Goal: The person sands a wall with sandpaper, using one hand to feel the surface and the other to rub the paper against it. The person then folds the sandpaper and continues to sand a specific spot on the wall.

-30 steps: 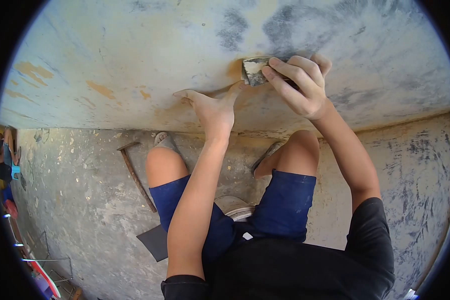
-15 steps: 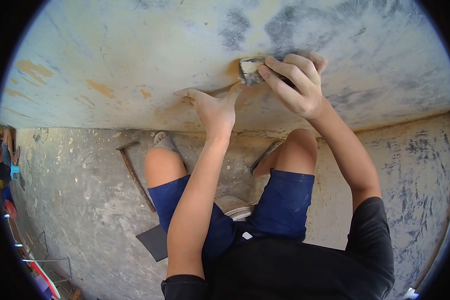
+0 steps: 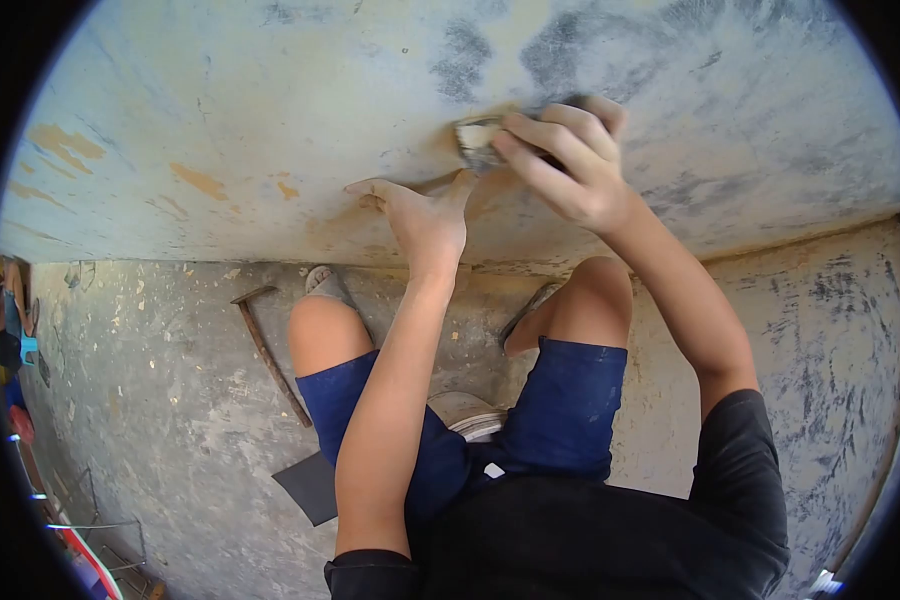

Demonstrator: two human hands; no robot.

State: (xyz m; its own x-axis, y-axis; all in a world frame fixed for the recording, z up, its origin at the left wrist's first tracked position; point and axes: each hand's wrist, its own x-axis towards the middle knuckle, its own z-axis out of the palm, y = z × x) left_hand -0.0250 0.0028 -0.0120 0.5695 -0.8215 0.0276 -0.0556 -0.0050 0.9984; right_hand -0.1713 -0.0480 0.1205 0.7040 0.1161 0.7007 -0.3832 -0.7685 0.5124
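Note:
My right hand point(image 3: 575, 165) grips a sanding block point(image 3: 478, 138) that looks wrapped in dark sandpaper, with a pale end showing. The block rests against a large grey-white panel point(image 3: 300, 110) marked with orange-brown and dark patches. Below and left of it, my left hand point(image 3: 425, 220) is open against the panel's lower part. Its thumb and forefinger are spread apart, and the thumb tip comes close to the block's lower corner. The underside of the block and some right-hand fingers are hidden.
A hammer point(image 3: 270, 355) lies on the concrete floor point(image 3: 170, 400) left of my knee. Beside my thigh is a dark sheet point(image 3: 308, 488), perhaps sandpaper. A round pale seat or bucket point(image 3: 475, 418) shows between my legs. Assorted items point(image 3: 80, 550) crowd the far left edge.
My right hand and the sanding block have slid a little to the left along the panel. My left hand stays nearly where it was.

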